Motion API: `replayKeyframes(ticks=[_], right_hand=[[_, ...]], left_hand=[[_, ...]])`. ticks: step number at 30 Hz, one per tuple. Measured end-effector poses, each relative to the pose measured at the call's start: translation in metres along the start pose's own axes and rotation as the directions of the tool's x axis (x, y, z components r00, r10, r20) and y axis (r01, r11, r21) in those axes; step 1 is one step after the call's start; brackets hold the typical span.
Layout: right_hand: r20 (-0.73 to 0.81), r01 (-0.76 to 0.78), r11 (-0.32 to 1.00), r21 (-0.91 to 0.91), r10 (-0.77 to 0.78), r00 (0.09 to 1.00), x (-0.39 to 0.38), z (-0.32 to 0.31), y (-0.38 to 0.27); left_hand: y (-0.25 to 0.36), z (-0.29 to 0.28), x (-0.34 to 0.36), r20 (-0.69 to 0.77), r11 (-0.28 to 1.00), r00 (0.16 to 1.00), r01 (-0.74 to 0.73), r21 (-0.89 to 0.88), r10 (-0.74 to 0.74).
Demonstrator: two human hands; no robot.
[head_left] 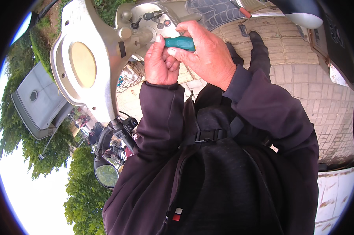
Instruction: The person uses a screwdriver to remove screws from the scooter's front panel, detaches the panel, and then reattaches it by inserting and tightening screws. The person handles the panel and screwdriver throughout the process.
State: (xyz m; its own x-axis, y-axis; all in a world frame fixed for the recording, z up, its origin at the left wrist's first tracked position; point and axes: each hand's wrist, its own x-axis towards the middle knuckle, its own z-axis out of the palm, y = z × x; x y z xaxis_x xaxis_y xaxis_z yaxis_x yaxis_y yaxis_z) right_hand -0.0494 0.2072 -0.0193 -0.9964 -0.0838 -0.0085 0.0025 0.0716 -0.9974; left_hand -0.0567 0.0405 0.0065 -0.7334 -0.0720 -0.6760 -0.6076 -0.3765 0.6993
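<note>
My right hand (206,58) grips a teal-handled screwdriver (179,44) held sideways, its front end pointing left toward the inner side of a beige scooter steering column (124,37). My left hand (160,66) has its fingers curled beside the front of the handle, with the thumb raised against the screwdriver; whether the tip sits in a fastener is hard to tell. Just above, keys (148,16) hang by the scooter's ignition area. The scooter's pale front panel (83,23) fills the upper left, with an oval inset.
A red-handled tool (245,12) lies on the grey rubber floorboard (210,9). My feet are on brick paving (290,78). A mirror (106,174) and handlebar controls stick out at lower left. A dark vehicle body (329,43) stands at right, trees at far left.
</note>
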Motion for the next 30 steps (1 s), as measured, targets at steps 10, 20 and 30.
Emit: replayKeyframes(ticks=[10, 20, 30], right_hand=[[0.023, 0.379, 0.835, -0.399, -0.404, 0.914, 0.003, 0.004, 0.021], [0.238, -0.258, 0.945, 0.201, 0.208, 0.949, 0.007, -0.006, 0.018], [0.183, -0.009, 0.997, -0.079, 0.023, 0.983, 0.007, -0.009, 0.009]], left_hand=[[-0.006, -0.002, -0.002, 0.019, 0.996, 0.996, 0.088, 0.003, -0.088], [0.003, 0.000, 0.006, 0.052, 0.997, 0.996, 0.071, -0.024, -0.070], [0.003, -0.003, 0.009, 0.036, 0.998, 0.998, 0.053, 0.034, -0.054]])
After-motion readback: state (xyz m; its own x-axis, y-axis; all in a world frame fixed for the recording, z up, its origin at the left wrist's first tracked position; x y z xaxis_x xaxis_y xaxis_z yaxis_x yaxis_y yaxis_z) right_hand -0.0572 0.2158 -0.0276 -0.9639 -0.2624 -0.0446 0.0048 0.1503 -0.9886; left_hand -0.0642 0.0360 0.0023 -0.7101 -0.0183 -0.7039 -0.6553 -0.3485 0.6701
